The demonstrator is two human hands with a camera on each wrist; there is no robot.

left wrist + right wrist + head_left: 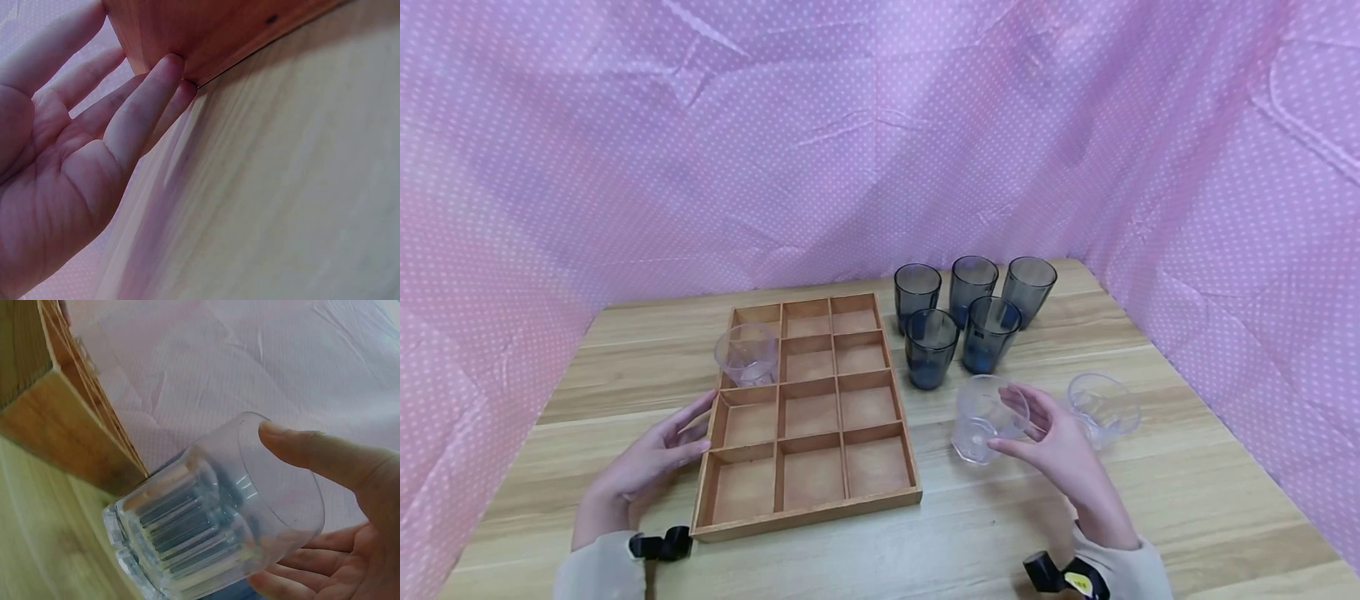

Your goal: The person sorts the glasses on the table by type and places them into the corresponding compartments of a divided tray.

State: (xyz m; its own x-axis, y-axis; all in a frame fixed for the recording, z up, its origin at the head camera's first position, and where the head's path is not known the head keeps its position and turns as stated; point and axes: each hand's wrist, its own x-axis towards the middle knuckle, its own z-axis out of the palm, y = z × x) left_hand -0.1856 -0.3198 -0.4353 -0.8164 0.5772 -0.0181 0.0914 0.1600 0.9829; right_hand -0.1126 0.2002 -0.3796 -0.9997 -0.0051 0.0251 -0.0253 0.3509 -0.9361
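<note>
In the head view, my right hand (1071, 458) holds a clear plastic-looking cup (976, 427) right of the wooden tray, thumb on the near side and fingers round the far side. The right wrist view shows the thumb near the rim of this cup (206, 512), with its ribbed base close over the table. My left hand (643, 467) touches the left side of the divided wooden tray (808, 518), fingers fairly straight; fingertips (167, 65) rest against its wall in the left wrist view. Another clear cup (747, 354) stands in the tray's left column, second row from the back.
Several dark tinted glasses (928, 354) stand grouped behind the held cup, right of the tray's far half. A further clear cup (1108, 408) stands beyond my right hand, partly hidden by it. A pink dotted cloth (880, 150) hangs round the wooden table (1210, 492).
</note>
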